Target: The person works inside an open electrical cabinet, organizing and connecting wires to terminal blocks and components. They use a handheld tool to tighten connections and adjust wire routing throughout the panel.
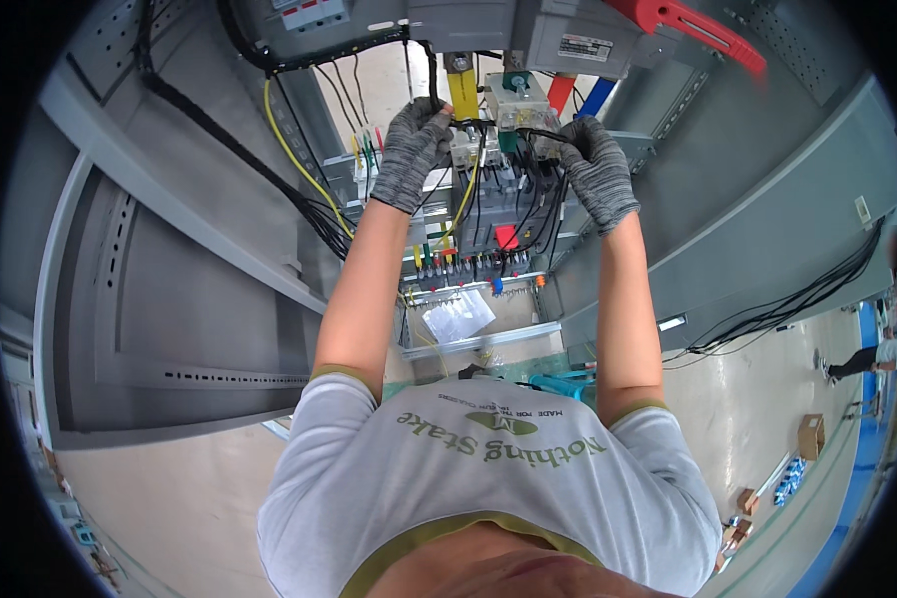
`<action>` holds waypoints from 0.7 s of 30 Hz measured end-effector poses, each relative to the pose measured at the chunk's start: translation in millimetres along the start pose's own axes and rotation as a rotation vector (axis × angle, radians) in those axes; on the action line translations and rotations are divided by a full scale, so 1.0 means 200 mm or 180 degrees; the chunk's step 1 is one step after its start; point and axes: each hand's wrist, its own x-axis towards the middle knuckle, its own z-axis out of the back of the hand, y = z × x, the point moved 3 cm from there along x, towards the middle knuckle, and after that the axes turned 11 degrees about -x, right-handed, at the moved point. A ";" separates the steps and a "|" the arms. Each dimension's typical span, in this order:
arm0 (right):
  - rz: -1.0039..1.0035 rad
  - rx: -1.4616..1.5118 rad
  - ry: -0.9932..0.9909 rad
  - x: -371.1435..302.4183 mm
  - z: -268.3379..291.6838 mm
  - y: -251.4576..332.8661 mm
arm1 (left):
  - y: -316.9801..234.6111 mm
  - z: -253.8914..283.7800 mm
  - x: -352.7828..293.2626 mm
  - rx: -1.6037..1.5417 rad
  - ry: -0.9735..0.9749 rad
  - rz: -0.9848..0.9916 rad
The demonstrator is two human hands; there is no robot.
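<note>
My left hand (414, 149), in a grey knit glove, closes its fingers on a black wire bundle (535, 133) inside an open electrical cabinet. The bundle runs across to my right hand (596, 169), gloved alike, whose fingers are closed around its other end. Behind and below the bundle sit clear plastic covers (518, 103) at the ends of coloured busbars, among them a yellow busbar (462, 92). Thin black wires and a yellow-green wire (465, 204) hang down between my hands. The fingertips of my right hand are partly hidden.
A grey switch unit with a red handle (708, 35) is above my right hand. Lower down runs a row of terminals (468, 267), with a white paper sheet (458, 317) beneath. A cabinet door (199, 299) stands at left. At far right a person (867, 361) is on the floor area.
</note>
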 end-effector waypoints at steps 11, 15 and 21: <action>-0.0846 0.1458 0.0292 -0.09 0.08 0.00 | -0.08 -0.09 -0.10 0.0327 0.0013 0.0036; -0.1563 0.2957 0.0547 -0.21 0.08 -0.02 | -0.09 -0.10 -0.16 0.0174 -0.0094 -0.0362; -0.1766 0.3763 0.1218 -0.24 -0.03 -0.05 | -0.08 -0.05 -0.19 0.0263 -0.0091 -0.0499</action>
